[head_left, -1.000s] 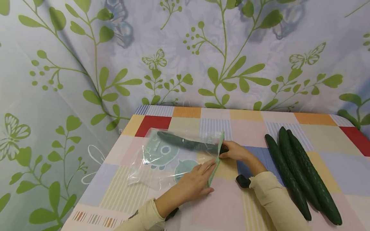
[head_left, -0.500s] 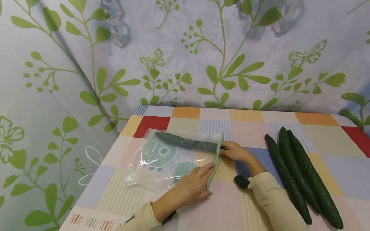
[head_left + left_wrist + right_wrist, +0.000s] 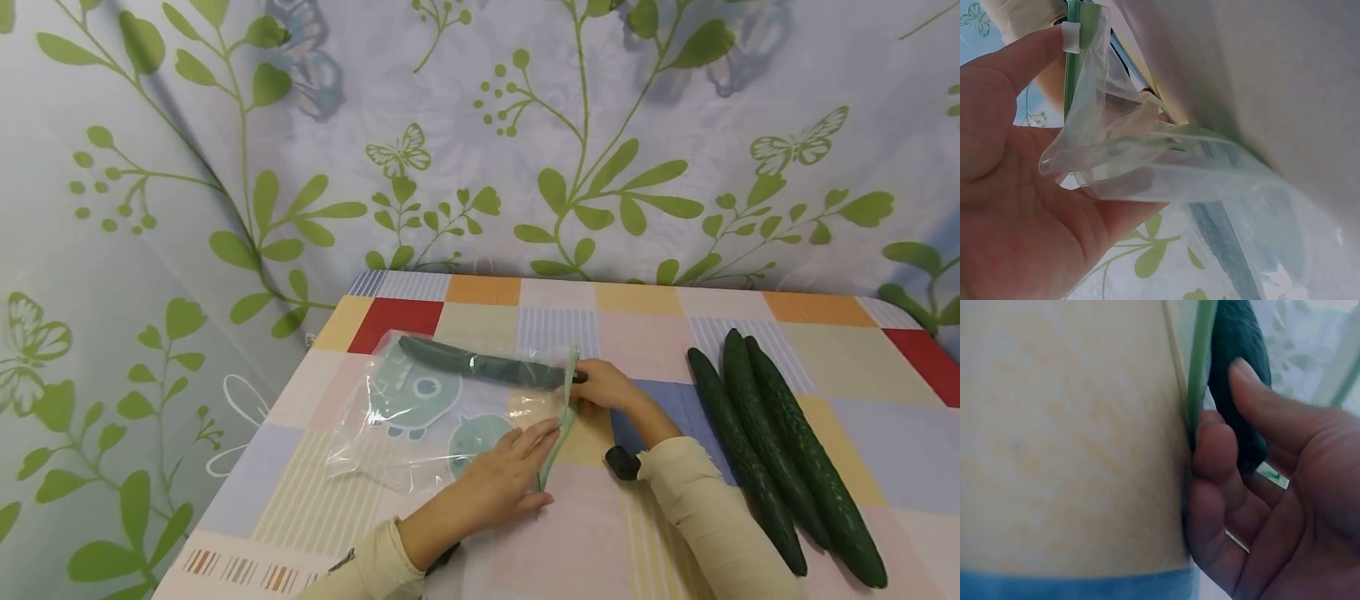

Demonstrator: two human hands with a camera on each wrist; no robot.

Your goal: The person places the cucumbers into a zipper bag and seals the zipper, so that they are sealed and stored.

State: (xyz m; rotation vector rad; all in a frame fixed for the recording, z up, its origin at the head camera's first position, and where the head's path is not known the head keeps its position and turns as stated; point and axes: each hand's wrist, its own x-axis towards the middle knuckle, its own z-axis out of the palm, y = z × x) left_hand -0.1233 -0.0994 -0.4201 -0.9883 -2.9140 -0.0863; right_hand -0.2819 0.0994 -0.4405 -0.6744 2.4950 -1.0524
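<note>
A clear plastic bag (image 3: 360,454) with pale green cartoon figures and a green zip strip (image 3: 557,450) lies flat on the table. Most of one cucumber (image 3: 480,367) is inside it along the far side, its right end at the bag's mouth. My right hand (image 3: 606,387) holds that end; in the right wrist view the thumb lies on the cucumber (image 3: 1238,381) and the fingers curl beneath. My left hand (image 3: 502,479) holds the bag's mouth edge. In the left wrist view its thumb touches a white zip slider (image 3: 1071,37), with the bag between thumb and fingers.
Three more cucumbers (image 3: 780,450) lie side by side at the right of the table, beyond my right forearm. A patchwork cloth (image 3: 652,333) covers the table. Behind it hangs a curtain (image 3: 465,100) printed with leaves and butterflies.
The cucumber has slid a little further left into the bag, pushed by my right hand. My left hand has stayed at the bag's mouth.
</note>
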